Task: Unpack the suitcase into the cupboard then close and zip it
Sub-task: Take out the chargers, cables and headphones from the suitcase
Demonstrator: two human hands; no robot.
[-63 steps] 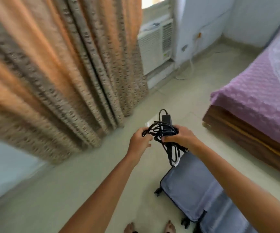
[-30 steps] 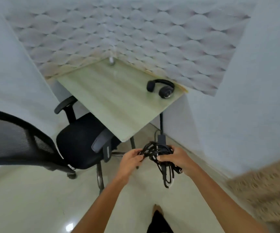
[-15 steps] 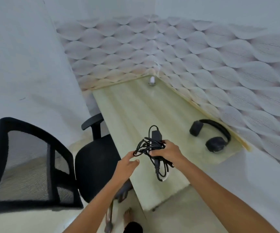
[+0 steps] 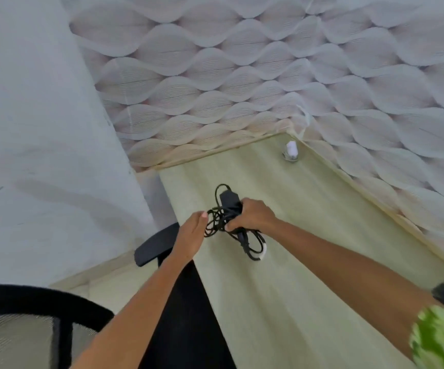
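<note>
Charger cable bundle [image 4: 230,217] gripped by right hand [image 4: 252,215] above desk [image 4: 308,235]; left hand [image 4: 192,233] relaxed, fingers straight.

No text, label, brand, number or sign can be read anywhere in the view.
</note>
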